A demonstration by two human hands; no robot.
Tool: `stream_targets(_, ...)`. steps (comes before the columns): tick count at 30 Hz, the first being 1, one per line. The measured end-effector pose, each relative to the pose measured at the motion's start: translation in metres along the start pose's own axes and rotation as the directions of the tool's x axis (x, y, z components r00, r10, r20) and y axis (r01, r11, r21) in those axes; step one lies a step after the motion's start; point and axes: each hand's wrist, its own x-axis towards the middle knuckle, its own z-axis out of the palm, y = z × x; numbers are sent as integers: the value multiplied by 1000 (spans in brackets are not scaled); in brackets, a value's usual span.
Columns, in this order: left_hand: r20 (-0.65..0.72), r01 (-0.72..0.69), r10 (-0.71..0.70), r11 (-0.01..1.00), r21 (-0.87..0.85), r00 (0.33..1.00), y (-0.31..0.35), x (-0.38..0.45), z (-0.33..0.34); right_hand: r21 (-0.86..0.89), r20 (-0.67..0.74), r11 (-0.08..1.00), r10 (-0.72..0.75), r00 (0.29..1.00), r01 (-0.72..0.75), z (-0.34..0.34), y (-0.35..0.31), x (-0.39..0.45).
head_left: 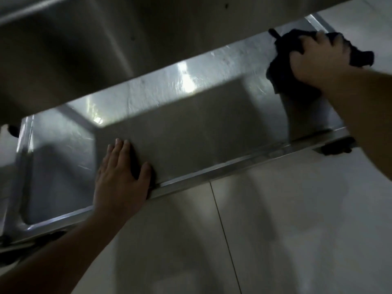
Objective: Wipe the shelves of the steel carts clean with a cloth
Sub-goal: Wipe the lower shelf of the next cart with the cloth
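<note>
Head view looks down at the lower shelf (191, 128) of a steel cart, its brushed metal streaked with bright smears and glare. At the far right end of that shelf the right hand (318, 60) closes its grip on a dark, crumpled cloth (284, 66), pressing it onto the steel; loose folds stick out beyond the fingers. Well to the left of that grip, the left hand (121, 179) lies flat and open on the shelf's near rim, holding nothing. An upper shelf (84, 49) overhangs. Pale floor tiles (275, 230) lie below.
</note>
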Motion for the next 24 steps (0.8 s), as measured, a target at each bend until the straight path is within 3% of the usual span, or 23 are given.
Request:
stream_targets(3,9,22,-22,1000,2,1000,5,2,-2,38,36,999,-27,999,26,7,-46,1)
stream_targets(6,22,36,-36,999,16,999,8,1,-3,20,66,970,-241,968,240,14,-113,-23)
stream_targets(8,27,38,-39,999,7,999,7,0,-4,3,90,906,-422,902,423,21,-158,-57)
stream_targets(10,26,43,-42,999,-7,999,6,0,-3,11,163,801,-592,789,598,32,-186,-101)
stream_targets(13,18,30,-30,999,-10,999,5,-1,-3,111,207,650,-755,622,752,40,-175,-156)
stream_targets(15,20,21,-21,1000,-8,1000,3,-3,-3,131,188,636,-769,611,760,39,-142,-170)
stream_targets(17,29,20,-19,1000,-15,999,2,-4,-4,93,151,707,-706,692,701,32,-103,-167)
stream_targets(19,38,24,-23,999,-21,999,2,-4,-4,62,66,822,-570,819,566,24,-58,-150)
stream_targets(22,37,20,-19,999,-30,999,3,-5,-5,20,-37,986,-164,986,165,13,14,-117)
stream_targets(24,36,21,-19,999,-33,999,5,-6,-4,84,-53,985,157,986,-152,11,32,-114)
